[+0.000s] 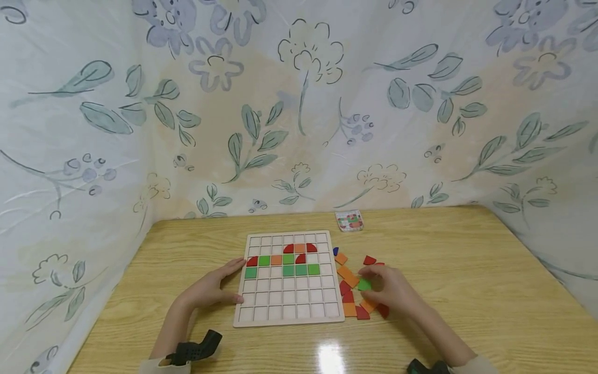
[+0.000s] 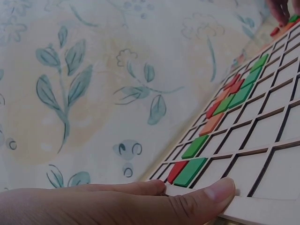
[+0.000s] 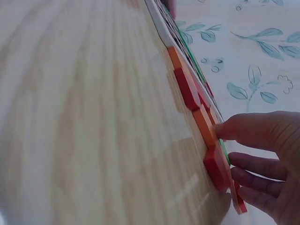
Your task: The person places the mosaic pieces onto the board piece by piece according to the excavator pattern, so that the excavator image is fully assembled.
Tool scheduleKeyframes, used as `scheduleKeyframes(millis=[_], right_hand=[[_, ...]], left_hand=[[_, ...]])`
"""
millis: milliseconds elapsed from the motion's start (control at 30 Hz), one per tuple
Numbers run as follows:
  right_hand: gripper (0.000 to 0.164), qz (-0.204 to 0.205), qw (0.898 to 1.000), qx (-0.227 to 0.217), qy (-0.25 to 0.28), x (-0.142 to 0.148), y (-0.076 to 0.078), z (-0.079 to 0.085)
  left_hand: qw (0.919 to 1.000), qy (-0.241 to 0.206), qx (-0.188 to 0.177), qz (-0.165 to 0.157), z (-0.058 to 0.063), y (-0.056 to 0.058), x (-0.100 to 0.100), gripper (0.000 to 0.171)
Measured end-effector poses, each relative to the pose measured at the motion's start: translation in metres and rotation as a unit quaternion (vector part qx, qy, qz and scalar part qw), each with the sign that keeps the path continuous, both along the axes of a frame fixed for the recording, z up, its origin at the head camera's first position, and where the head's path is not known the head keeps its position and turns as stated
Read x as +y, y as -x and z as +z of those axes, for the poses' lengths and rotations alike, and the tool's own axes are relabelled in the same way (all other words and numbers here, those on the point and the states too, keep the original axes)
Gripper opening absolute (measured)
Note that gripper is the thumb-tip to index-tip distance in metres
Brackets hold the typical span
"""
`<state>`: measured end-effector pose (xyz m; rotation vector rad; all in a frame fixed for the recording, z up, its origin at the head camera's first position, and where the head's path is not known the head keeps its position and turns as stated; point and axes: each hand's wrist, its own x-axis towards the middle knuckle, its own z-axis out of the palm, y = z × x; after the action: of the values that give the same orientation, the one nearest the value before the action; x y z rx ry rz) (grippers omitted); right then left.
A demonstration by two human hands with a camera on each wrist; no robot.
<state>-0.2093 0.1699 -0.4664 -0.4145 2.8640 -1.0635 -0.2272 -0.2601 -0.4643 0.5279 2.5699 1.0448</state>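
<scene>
In the head view a pale wooden grid board lies on the table, with red, orange and green tiles in some of its upper squares. My left hand rests along its left edge, fingers fairly straight. The thumb lies on the frame in the left wrist view, near a green square tile. My right hand is over the loose tiles right of the board, thumb and fingers spread apart around a green tile. Its thumb tip is right at an orange tile in the right wrist view.
Loose orange tiles and red tiles lie along the board's right edge, with a small blue piece near its top. A small pattern card lies at the back of the wooden table, before a floral cloth.
</scene>
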Motion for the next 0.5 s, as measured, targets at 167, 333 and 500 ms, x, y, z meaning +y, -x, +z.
scheduleKeyframes(millis=[167,333,500], right_hand=[[0.037,-0.005,1.0,0.008,0.007,0.009,0.0,-0.003],[0.03,-0.013,1.0,-0.003,0.028,0.012,0.002,-0.006],[0.028,-0.036,0.998,-0.006,0.057,0.015,0.006,-0.008]], left_hand=[[1.0,-0.002,0.002,-0.003,0.001,0.0,0.0,0.09],[1.0,-0.002,0.006,-0.005,0.001,0.0,-0.001,0.091],[1.0,-0.003,0.006,-0.007,-0.001,0.001,-0.001,0.091]])
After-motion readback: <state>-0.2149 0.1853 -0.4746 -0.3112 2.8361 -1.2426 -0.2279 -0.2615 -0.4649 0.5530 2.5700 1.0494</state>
